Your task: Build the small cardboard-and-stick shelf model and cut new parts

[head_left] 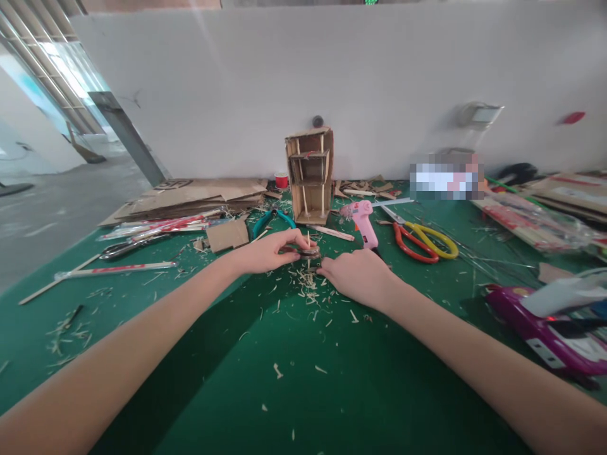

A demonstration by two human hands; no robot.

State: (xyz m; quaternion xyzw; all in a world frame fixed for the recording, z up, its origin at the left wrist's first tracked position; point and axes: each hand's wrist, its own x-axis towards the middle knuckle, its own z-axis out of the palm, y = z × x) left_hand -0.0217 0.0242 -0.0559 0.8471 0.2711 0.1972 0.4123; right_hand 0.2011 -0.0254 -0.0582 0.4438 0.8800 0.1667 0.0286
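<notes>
Near the middle of the green table (265,379), my left hand (272,251) has its fingers closed on a small brown disc-like piece (310,252). A thin wooden stick (308,239) stands upright through or beside this piece; which of the two is too small to tell. My right hand (355,275) is closed just right of and below the piece, with its fingertips at a small dark item I cannot make out. Pale wood shavings (309,291) lie under and around both hands. Behind them stands a cardboard shelf (310,177) with stick posts.
Teal pliers (274,218), a pink glue gun (364,224) and red and yellow scissors (424,240) lie beyond my hands. Stacked cardboard (199,197) and wrapped sticks (118,270) are at left, a purple power strip (526,319) at right. A white wall (237,88) rises behind.
</notes>
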